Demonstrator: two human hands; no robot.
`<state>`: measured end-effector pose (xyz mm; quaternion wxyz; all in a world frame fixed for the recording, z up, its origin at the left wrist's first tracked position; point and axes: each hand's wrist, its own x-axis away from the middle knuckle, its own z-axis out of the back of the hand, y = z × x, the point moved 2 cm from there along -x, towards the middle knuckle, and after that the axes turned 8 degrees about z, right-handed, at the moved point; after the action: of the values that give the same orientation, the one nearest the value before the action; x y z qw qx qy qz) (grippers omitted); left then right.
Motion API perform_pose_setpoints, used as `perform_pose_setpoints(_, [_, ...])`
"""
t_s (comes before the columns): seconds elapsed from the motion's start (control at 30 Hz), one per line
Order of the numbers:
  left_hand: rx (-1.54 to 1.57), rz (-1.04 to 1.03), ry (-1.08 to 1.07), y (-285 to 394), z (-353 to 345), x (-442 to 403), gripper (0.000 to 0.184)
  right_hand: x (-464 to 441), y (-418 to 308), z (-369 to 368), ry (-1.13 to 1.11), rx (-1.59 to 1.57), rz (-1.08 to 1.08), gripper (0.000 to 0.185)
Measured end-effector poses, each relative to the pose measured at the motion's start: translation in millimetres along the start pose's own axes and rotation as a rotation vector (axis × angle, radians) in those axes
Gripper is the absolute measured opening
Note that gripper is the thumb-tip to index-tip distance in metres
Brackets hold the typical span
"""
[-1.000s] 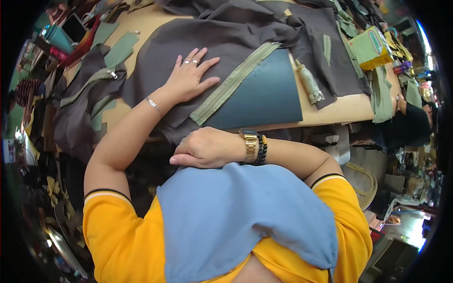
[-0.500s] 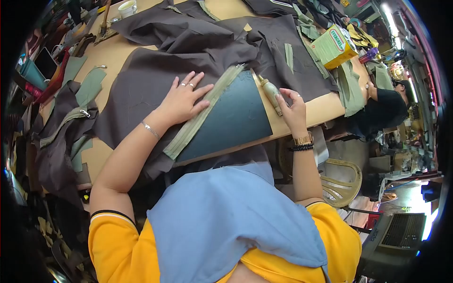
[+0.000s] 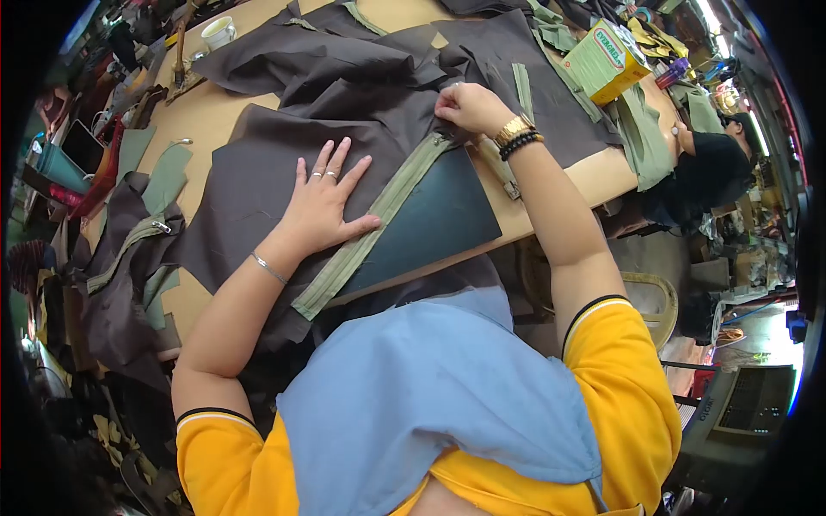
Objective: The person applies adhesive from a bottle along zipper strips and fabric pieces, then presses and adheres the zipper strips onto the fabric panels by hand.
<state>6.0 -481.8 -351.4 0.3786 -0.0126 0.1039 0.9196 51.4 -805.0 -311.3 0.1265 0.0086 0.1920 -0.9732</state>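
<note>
My left hand (image 3: 331,198) lies flat with spread fingers on the dark brown fabric (image 3: 258,163). Its thumb rests on an olive-green zipper (image 3: 374,222) that runs diagonally along the fabric's edge. Curled at the zipper's upper end, my right hand (image 3: 473,109) pinches the dark fabric; its fingertips are partly hidden. A smooth dark sheet (image 3: 439,224) lies beside the zipper, between it and the bare tabletop. Under my right wrist a small bottle (image 3: 509,187) lies on the table, partly covered by the arm.
A yellow-green Evergreen can (image 3: 605,64) stands at the back right, near green fabric pieces (image 3: 645,142). At the far left back is a white cup (image 3: 218,33). Another zipper (image 3: 129,254) lies on fabric at the left. A person in dark clothing (image 3: 701,176) is at the right.
My right hand has let go of the bottle and moved up and left to the fabric at the zipper's upper end. The left hand stays on the fabric, its fingers spread wider.
</note>
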Motion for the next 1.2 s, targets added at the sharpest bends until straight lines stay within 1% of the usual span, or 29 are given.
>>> perform_pose_setpoints(0.03, [-0.024, -0.021, 0.057, 0, 1, 0, 0.097, -8, -5, 0, 0.033, 0.025, 0.025, 0.022])
perform_pose_setpoints(0.13, [-0.097, -0.194, 0.11, 1, 10, -11, 0.098, -24, -28, -10, -0.026, 0.187, 0.033, 0.02])
perform_pose_setpoints(0.17, [-0.091, -0.237, 0.106, 1, 18, -20, 0.103, -30, -22, -23, 0.021, 0.129, 0.083, 0.021])
perform_pose_setpoints(0.27, [-0.077, -0.235, 0.02, -3, 26, -41, 0.111, -28, -20, -31, 0.155, -0.006, 0.086, 0.024])
perform_pose_setpoints(0.3, [-0.044, -0.18, 0.0, -11, 15, -46, 0.114, -23, -18, -32, 0.252, -0.093, 0.07, 0.027])
perform_pose_setpoints(0.4, [0.075, -0.062, -0.079, -26, -3, -48, 0.111, 5, -16, -27, 0.248, -0.29, 0.001, 0.029])
perform_pose_setpoints(0.43, [0.072, -0.062, -0.054, -24, -1, -47, 0.109, 16, -17, -25, 0.211, -0.328, -0.005, 0.031])
perform_pose_setpoints(0.53, [0.07, -0.07, -0.045, -23, -1, -47, 0.108, 34, -16, -23, 0.23, -0.134, 0.15, 0.03])
perform_pose_setpoints(0.67, [0.073, -0.084, -0.042, -24, -1, -47, 0.109, 35, -23, -13, 0.199, 0.014, 0.06, 0.03])
perform_pose_setpoints(0.77, [0.084, -0.094, -0.025, -24, -2, -46, 0.108, 27, -27, -14, 0.164, -0.058, 0.086, 0.029])
perform_pose_setpoints(0.87, [0.081, -0.093, -0.02, -24, -2, -46, 0.108, 12, -16, -35, 0.207, -0.41, 0.171, 0.027])
perform_pose_setpoints(0.97, [0.082, -0.092, -0.003, -24, -3, -46, 0.107, 9, -24, -37, 0.205, -0.376, 0.192, 0.031])
perform_pose_setpoints(1.07, [0.085, -0.081, 0.001, -23, 0, -44, 0.105, 17, -22, -31, 0.189, -0.012, 0.179, 0.03])
perform_pose_setpoints(1.17, [0.073, -0.068, 0.037, -23, 3, -41, 0.1, 34, -10, -25, 0.236, 0.085, 0.064, 0.023])
perform_pose_setpoints(1.2, [0.084, -0.066, 0.04, -23, 2, -41, 0.099, 43, -8, -20, 0.238, 0.16, 0.047, 0.023])
